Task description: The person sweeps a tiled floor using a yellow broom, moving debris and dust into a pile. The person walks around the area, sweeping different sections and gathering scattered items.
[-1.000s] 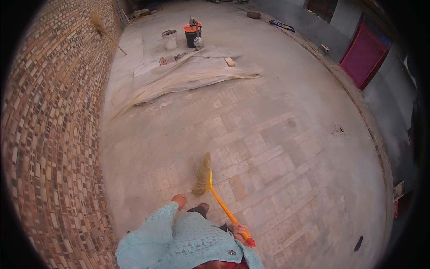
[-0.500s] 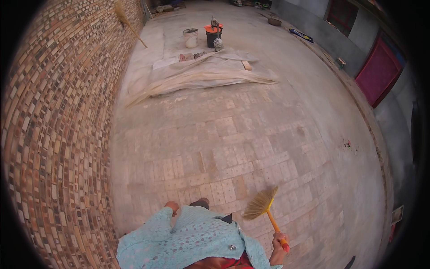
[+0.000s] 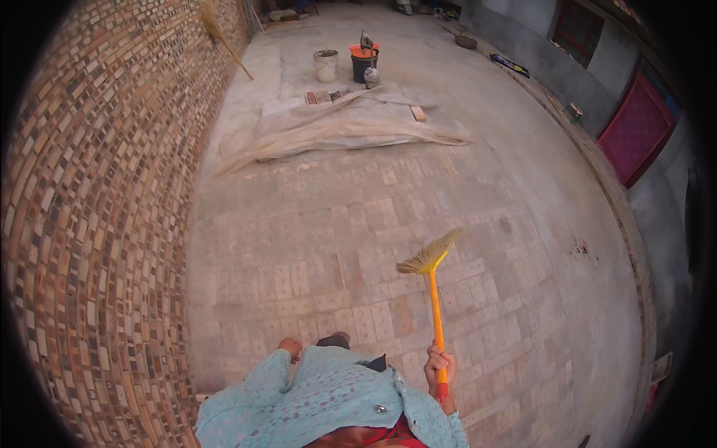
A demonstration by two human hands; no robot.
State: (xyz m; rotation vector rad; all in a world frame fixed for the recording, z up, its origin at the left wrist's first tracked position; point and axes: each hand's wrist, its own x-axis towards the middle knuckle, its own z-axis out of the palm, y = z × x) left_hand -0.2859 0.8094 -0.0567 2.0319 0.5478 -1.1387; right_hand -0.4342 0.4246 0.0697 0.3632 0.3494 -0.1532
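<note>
Right hand (image 3: 439,367) around one broom (image 3: 433,291)

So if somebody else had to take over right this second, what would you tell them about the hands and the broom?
Right hand: closed around the orange handle of the broom, low on the handle, with the bristles up and clear of the paved floor.
Left hand: free, holding nothing, down by the light blue sleeve.
Ahead: a pale tarp on the floor, two buckets behind it, a second broom leaning on the brick wall.
Done: the nearby paving looks fairly clean.
Left: cannot tell; the floor is dusty-looking around the tarp.
</note>
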